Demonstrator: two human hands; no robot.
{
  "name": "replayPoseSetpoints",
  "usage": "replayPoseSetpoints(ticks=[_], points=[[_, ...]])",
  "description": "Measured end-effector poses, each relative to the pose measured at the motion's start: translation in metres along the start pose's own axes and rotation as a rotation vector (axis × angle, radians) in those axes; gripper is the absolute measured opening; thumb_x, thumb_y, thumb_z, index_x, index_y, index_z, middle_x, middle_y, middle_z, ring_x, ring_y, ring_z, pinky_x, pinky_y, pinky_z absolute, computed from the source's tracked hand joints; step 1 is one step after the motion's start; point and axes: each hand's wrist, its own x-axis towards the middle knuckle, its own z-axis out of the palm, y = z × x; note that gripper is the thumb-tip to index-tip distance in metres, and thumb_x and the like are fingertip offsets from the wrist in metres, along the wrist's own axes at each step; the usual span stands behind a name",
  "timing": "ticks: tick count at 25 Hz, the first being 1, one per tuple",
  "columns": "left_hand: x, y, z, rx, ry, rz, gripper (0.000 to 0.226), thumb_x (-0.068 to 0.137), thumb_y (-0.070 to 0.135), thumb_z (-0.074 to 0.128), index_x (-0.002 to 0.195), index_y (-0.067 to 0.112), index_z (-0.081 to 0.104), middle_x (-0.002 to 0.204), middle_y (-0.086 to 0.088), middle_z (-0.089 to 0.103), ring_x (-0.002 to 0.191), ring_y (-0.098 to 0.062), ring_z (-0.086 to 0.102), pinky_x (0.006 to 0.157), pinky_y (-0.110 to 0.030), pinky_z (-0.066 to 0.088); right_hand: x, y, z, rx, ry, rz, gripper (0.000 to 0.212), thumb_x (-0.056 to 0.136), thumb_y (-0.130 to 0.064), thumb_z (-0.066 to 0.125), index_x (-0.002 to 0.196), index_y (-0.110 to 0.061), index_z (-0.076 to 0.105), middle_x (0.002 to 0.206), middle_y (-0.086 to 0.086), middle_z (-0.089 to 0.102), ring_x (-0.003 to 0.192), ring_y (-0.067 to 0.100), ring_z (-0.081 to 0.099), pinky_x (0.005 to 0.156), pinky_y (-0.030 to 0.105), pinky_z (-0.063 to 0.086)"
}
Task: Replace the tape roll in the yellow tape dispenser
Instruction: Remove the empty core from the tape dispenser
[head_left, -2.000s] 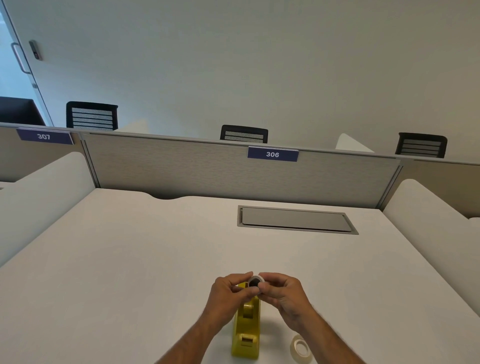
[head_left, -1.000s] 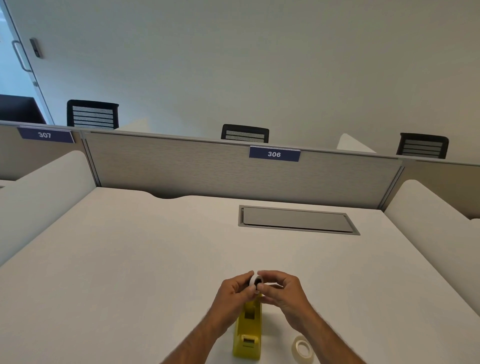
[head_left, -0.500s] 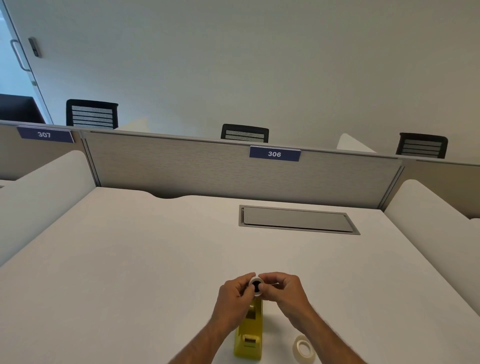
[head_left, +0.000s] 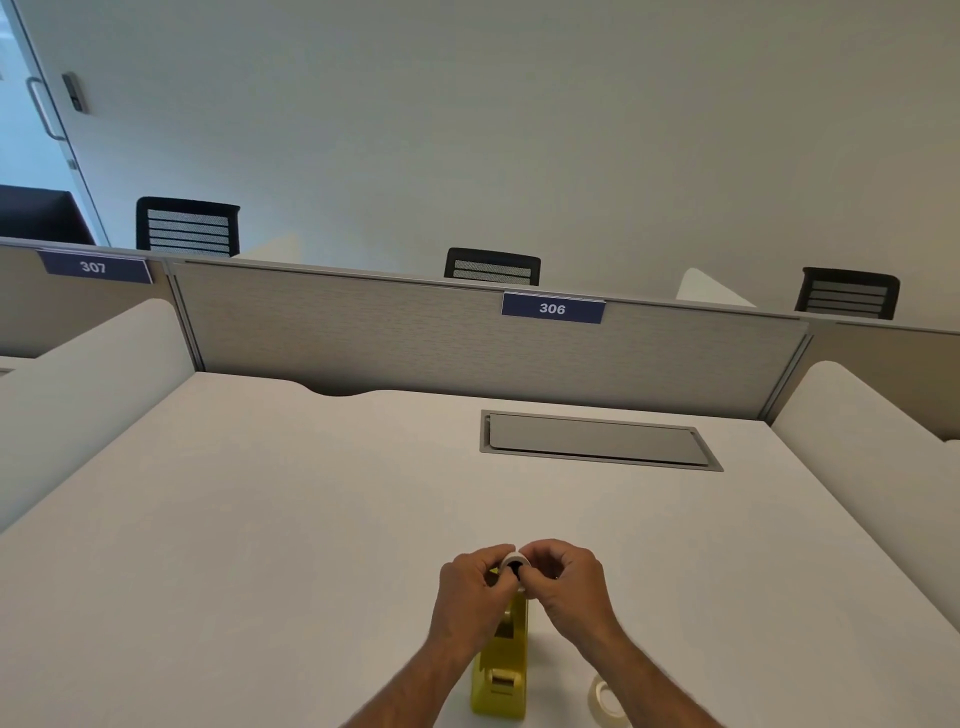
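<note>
While both hands meet above the far end of the one yellow tape dispenser (head_left: 503, 670), the left hand (head_left: 470, 592) and the right hand (head_left: 566, 584) each pinch, with curled fingers, one small white ring with a dark core (head_left: 514, 566); the dispenser stands on the white worktop (head_left: 260, 519) beneath them; one tape roll (head_left: 605, 701) lies flat just right of the dispenser, beside the right forearm; behind the partition stand three black chairs (head_left: 187, 226); two number plates read 307 (head_left: 93, 267) and 306 (head_left: 552, 308); one grey hatch (head_left: 597, 440) sits in the worktop.

white desk (head_left: 270, 519) carries a yellow tape dispenser (head_left: 501, 675) and a loose tape roll (head_left: 605, 701).
</note>
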Motion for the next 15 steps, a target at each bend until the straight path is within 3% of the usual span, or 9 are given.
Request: replayPoseSetpoints(ticks=[4, 7, 10, 13, 15], points=[[0.002, -0.002, 0.000, -0.017, 0.033, -0.034, 0.023, 0.085, 0.020, 0.065, 0.098, 0.035, 0.077, 0.087, 0.020, 0.075, 0.084, -0.003, 0.070, 0.076, -0.021, 0.060, 0.000, 0.001, 0.001, -0.010, 0.014, 0.002, 0.012, 0.079, -0.013, 0.078, 0.083, -0.024, 0.077, 0.078, -0.004, 0.076, 0.078, 0.017, 0.072, 0.071, 0.038, 0.064], [0.007, -0.009, -0.004, -0.054, -0.013, -0.081, 0.027, 0.082, 0.021, 0.070, 0.107, 0.033, 0.075, 0.100, 0.016, 0.076, 0.093, -0.008, 0.070, 0.084, -0.028, 0.061, 0.000, 0.002, 0.000, 0.024, 0.015, 0.038, 0.011, 0.081, -0.013, 0.077, 0.084, -0.024, 0.078, 0.080, -0.003, 0.077, 0.079, 0.018, 0.073, 0.071, 0.038, 0.064], [0.008, -0.014, -0.007, -0.043, -0.062, -0.099, 0.042, 0.077, 0.011, 0.074, 0.116, 0.027, 0.071, 0.113, 0.007, 0.073, 0.102, -0.013, 0.069, 0.088, -0.024, 0.058, 0.001, 0.002, -0.003, 0.096, 0.017, 0.078, 0.013, 0.083, -0.011, 0.074, 0.089, -0.021, 0.079, 0.084, -0.001, 0.078, 0.082, 0.018, 0.074, 0.074, 0.038, 0.064], [0.009, -0.015, -0.008, 0.016, -0.032, -0.090, 0.047, 0.076, 0.014, 0.080, 0.120, 0.023, 0.069, 0.117, 0.006, 0.072, 0.097, -0.013, 0.070, 0.090, -0.028, 0.059, -0.001, 0.000, -0.003, 0.201, 0.000, 0.119, 0.015, 0.082, -0.005, 0.074, 0.093, -0.015, 0.079, 0.088, 0.005, 0.078, 0.085, 0.022, 0.074, 0.075, 0.039, 0.064], [0.010, -0.016, -0.010, 0.040, -0.004, -0.080, 0.046, 0.074, 0.018, 0.083, 0.118, 0.024, 0.070, 0.113, 0.008, 0.072, 0.089, -0.010, 0.071, 0.085, -0.023, 0.059, -0.002, -0.001, -0.003, 0.219, -0.011, 0.132, 0.017, 0.081, -0.004, 0.077, 0.095, -0.013, 0.078, 0.090, 0.007, 0.078, 0.085, 0.024, 0.074, 0.073, 0.036, 0.064]])
